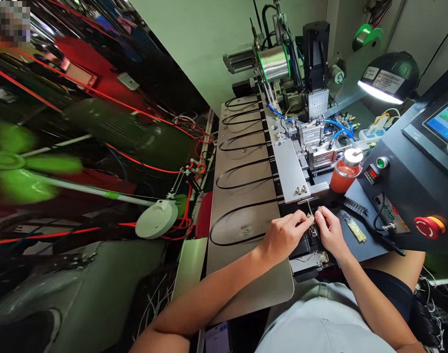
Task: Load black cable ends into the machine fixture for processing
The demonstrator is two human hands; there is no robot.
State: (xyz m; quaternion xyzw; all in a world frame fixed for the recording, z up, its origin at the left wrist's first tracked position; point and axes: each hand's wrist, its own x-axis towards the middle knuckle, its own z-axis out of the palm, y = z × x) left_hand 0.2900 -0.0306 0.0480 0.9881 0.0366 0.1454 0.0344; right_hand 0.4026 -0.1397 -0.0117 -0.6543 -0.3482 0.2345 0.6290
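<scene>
At the front end of a soldering machine's rail (pixel 292 171), my two hands meet over a small metal fixture (pixel 312 230). My left hand (pixel 287 234) is closed, thumb and forefinger pressed together at the fixture's left side. Opposite it, my right hand (pixel 330 229) is also closed in a pinch. What sits between the fingertips is too small and covered to make out. A thin metal pin (pixel 310 207) shows just beyond the fingers. Several black looped cables (pixel 242 213) lie in a row over the metal plate (pixel 253 274), their ends running in under the rail.
Right of my hands lie a black brush (pixel 356 206) and a yellowish strip (pixel 353 226). A jar of red liquid (pixel 345 171) stands behind them. A control panel with a red stop button (pixel 428 228), a lit lamp (pixel 387 78) and a solder wire spool (pixel 274 63) surround the machine.
</scene>
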